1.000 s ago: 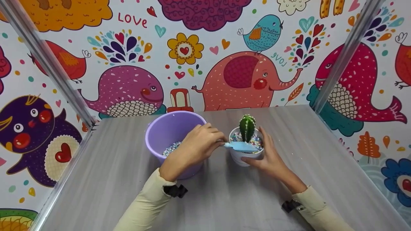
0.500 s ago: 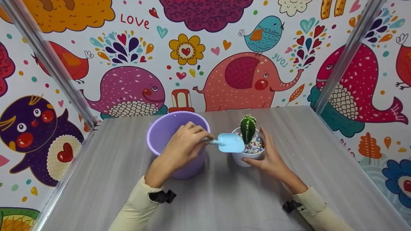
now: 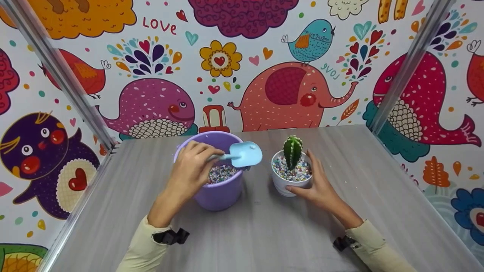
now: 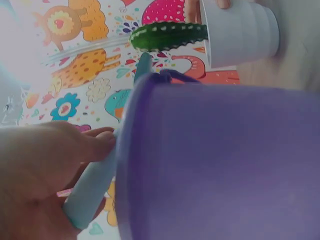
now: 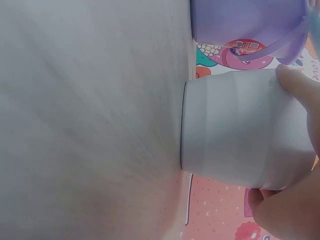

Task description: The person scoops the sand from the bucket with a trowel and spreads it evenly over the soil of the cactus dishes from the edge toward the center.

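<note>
Above the purple bucket [image 3: 219,196], my left hand [image 3: 191,166] grips the handle of a light blue toy shovel [image 3: 246,154]. The blade, pointing right, overlaps the bucket's right rim in the head view. Small multicoloured pebbles [image 3: 222,173] lie inside the bucket. To its right stands a white pot [image 3: 281,186] with a green cactus [image 3: 292,153] upright in similar pebbles. My right hand [image 3: 317,185] holds the pot from its right side, thumb at the front. In the left wrist view the shovel's handle [image 4: 92,192] lies in the fingers, partly hidden by the bucket.
Both containers rest on a grey wood-grain table [image 3: 264,234]. Behind them rises a wall [image 3: 249,34] printed with cartoon animals. Metal posts [image 3: 397,75] frame the back corners. A few tiny specks lie on the table right of the pot.
My left hand has moved left with the shovel, from over the pot to over the bucket. The blade, tipped over the pot before, now shows its face. My right hand stays on the pot.
</note>
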`<state>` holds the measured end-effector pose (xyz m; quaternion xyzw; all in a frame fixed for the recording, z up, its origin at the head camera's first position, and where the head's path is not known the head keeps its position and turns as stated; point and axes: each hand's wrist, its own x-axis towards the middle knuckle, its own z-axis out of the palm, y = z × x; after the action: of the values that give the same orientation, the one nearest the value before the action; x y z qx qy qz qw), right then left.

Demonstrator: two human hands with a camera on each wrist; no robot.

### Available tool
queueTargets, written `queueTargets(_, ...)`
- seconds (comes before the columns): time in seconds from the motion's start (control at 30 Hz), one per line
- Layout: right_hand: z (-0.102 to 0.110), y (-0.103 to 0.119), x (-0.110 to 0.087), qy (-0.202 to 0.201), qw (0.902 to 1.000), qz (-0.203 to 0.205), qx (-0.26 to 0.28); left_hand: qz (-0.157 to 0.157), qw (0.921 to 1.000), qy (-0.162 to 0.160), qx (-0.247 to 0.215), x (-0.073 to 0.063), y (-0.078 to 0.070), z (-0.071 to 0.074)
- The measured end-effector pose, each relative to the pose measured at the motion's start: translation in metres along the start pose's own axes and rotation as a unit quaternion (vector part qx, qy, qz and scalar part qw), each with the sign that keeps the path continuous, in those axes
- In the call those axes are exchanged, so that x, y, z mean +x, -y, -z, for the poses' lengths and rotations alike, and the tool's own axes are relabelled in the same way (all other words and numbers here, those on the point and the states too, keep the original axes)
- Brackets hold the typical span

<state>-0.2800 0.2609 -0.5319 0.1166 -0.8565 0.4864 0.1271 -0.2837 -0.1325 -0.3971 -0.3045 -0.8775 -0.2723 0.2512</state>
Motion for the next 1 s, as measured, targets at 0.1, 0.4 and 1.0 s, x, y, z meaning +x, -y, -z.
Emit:
queueTargets(0.1, 0.0, 0.0, 0.0, 0.0, 1.0, 0.0, 0.001, 0.016, 0.9997, -0.016, 0.007, -0.005, 0.007, 0.003)
queueTargets(0.4, 0.0, 0.001, 0.0, 0.003, 1.0, -0.004, -0.002, 0.039, 0.998, -0.048, 0.017, -0.022, 0.029, 0.008)
queueTargets(1.0, 0.001, 0.003, 0.001, 0.002, 0.9999, -0.001, -0.012, 0.098, 0.9951, -0.012, 0.002, -0.026, 0.052, 0.015)
